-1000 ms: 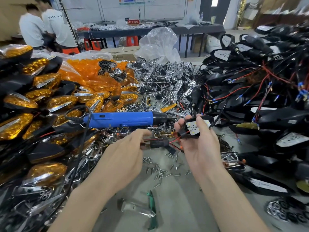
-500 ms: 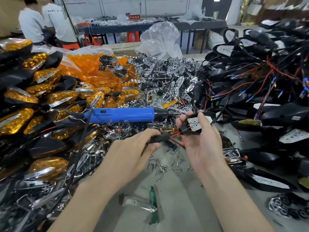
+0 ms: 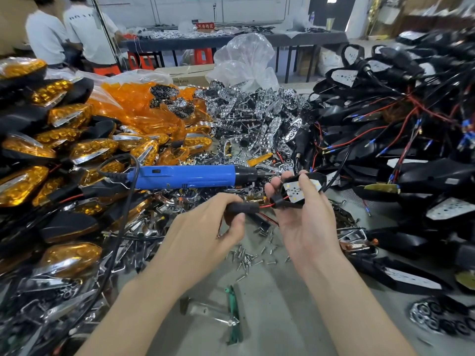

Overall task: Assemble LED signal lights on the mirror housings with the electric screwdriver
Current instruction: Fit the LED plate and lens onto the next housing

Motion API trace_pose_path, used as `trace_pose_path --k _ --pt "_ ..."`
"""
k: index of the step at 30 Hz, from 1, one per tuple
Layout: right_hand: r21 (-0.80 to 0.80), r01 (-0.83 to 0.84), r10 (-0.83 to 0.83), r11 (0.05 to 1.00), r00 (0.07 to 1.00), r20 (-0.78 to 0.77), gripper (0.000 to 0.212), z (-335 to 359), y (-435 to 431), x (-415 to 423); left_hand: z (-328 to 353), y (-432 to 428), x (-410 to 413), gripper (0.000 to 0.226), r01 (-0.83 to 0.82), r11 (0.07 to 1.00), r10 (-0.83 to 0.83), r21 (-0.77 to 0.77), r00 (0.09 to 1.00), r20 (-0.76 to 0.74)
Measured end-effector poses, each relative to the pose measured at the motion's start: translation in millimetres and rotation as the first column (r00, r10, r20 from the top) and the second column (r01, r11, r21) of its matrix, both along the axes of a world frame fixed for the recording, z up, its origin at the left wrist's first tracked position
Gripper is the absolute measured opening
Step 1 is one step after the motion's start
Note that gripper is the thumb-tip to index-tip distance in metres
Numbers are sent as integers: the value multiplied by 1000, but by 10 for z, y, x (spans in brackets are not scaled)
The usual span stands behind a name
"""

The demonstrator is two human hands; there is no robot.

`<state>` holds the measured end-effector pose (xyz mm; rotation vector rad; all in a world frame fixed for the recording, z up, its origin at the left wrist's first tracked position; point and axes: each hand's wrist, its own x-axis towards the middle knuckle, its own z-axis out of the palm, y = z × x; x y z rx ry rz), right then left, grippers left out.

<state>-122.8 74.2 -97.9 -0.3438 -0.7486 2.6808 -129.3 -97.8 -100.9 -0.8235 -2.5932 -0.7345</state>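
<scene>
My right hand [image 3: 305, 222] grips a small black housing [image 3: 303, 191] with a white LED board facing up, thumb laid across the board. My left hand [image 3: 203, 240] pinches the housing's black stem [image 3: 243, 208], from which red wires run to the housing. The blue electric screwdriver [image 3: 185, 176] lies on the parts pile just behind both hands, its black tip pointing right toward the housing; neither hand touches it. Loose screws [image 3: 250, 255] lie scattered on the grey table below my hands.
Amber-lens finished lights [image 3: 64, 140] are heaped on the left. Chrome reflectors [image 3: 257, 116] pile up at the centre back. Black housings with red wires [image 3: 398, 140] fill the right. A green-and-clear tool [image 3: 226, 312] lies near the front. Two people [image 3: 69, 34] stand far left.
My left hand has slid the black stem rightward, closer to the housing in my right hand. The view has shifted slightly; the screwdriver has stayed put.
</scene>
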Motion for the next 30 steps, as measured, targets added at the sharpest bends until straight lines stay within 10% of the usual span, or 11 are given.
trace_pose_path --k 30 --pt "32 46 -46 998 999 4 13 -14 -115 24 -8 80 16 47 56 998 -60 -43 992 -109"
